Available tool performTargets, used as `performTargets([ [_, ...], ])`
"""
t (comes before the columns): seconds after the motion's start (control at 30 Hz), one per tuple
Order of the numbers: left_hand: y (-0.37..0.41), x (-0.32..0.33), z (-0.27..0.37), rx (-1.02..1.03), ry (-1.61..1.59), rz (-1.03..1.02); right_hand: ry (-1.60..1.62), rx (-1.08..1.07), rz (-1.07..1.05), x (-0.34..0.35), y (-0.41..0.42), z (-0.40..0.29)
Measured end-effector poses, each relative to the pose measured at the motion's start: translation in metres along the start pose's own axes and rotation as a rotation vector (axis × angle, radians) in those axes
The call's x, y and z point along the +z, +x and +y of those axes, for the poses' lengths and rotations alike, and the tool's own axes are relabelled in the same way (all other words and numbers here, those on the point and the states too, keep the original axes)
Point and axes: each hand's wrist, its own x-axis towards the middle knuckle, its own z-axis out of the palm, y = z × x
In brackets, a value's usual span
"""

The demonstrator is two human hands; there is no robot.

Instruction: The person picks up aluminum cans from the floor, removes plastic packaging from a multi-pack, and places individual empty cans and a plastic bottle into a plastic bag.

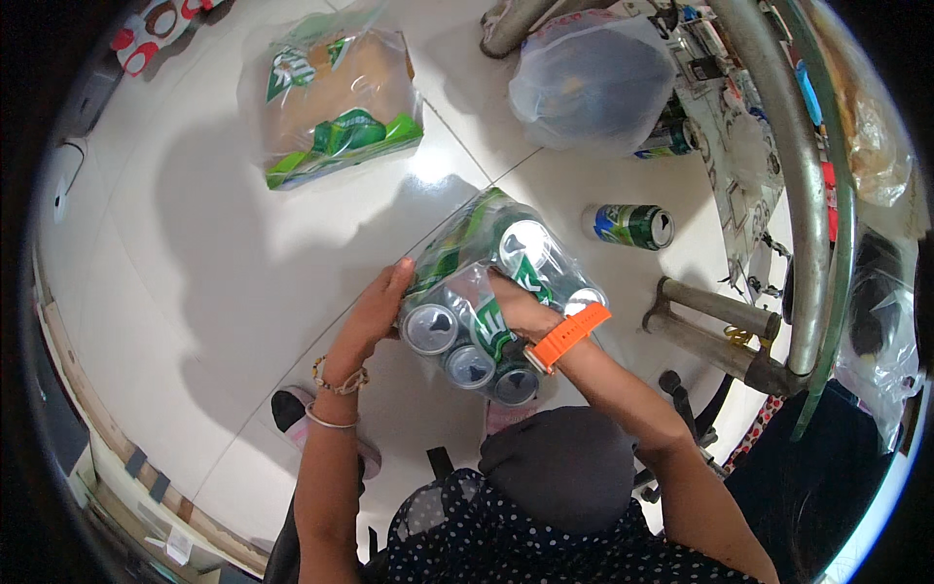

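In front of me is a pack [452, 252] in clear plastic wrap with green print, holding several drink cans [430, 330]. The can tops that show have open mouths. My left hand [376, 310] grips the pack's left side, thumb near its upper edge. Through the open middle of the wrap reaches my right hand [519, 305], between two groups of cans. Its fingers are hidden inside, so what they hold cannot be seen. An orange-strapped watch [568, 338] is on that wrist. One opened can [631, 226] lies on its side on the floor, right of the pack.
A second plastic-wrapped carton tray [343, 109] rests on the tiled floor at upper left. At upper right, a filled translucent bag [591, 80] stands beside another can [668, 139]. A metal table frame [795, 182] with a glass edge [843, 241] borders the right side.
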Motion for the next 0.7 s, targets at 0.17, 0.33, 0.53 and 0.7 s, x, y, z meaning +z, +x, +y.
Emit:
performTargets([
  [0.17, 0.006, -0.02, 0.003, 0.054, 0.152, 0.14, 0.542, 0.301, 0.358, 0.006, -0.007, 0.002],
  [0.33, -0.012, 0.017, 0.056, 0.501, 0.397, 0.173, 0.307, 0.173, 0.449, -0.008, -0.025, -0.012],
  [0.53, -0.025, 0.066, 0.065, 0.895, 0.735, 0.329, 0.032, 0.045, 0.356, -0.03, -0.094, -0.059],
  [0.7, -0.038, 0.08, 0.069, 1.13, 0.945, 0.248, -0.883, 0.037, 1.088, -0.107, -0.146, -0.016],
])
